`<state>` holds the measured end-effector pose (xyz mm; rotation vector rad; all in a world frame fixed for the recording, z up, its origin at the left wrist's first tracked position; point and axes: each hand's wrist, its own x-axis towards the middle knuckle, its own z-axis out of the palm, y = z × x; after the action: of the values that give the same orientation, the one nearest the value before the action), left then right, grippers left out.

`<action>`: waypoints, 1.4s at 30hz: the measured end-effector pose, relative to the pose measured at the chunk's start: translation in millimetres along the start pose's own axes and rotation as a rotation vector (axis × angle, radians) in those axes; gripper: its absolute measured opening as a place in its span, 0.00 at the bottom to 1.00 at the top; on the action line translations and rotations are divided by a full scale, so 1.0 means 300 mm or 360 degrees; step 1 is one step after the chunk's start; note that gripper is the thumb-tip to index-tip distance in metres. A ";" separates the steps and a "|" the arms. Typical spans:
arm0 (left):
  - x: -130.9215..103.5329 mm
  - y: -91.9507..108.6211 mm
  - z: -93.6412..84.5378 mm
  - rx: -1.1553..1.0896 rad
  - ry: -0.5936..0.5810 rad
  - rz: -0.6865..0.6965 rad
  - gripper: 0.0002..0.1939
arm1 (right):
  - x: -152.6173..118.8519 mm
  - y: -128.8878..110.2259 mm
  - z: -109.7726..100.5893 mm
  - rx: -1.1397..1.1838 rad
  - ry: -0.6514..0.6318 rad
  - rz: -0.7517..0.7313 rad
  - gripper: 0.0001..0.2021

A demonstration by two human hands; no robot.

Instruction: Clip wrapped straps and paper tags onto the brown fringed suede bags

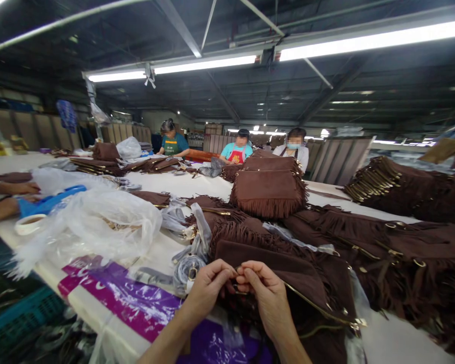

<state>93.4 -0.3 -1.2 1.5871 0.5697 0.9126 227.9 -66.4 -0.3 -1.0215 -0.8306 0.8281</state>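
Head view: left hand [208, 285] and right hand [267, 293] are brought together at the near table edge — fingertips pinched shut on the corner of a brown suede bag [288, 275]. A clear plastic bag [109, 222] is seen left, contents unclear.

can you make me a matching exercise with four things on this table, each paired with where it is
Things:
1. brown fringed bag
2. clear plastic bag
3. purple plastic sheet
4. stacked fringed bags

Places:
A. flat at the near table edge
B. piled in the middle of the table
C. crumpled, left of the hands
D. under both hands, left hand, right hand

Pairs: 1-D, 2-C, 3-A, 4-B
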 end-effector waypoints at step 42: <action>-0.003 -0.054 0.020 -0.0267 0.0149 0.0027 0.05 | -0.016 0.071 0.015 -0.0585 -0.0239 -0.0139 0.12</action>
<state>99.5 -1.0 -17.4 1.4060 0.5311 1.0251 218.0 -62.6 -19.8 -1.2443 -1.1775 0.6969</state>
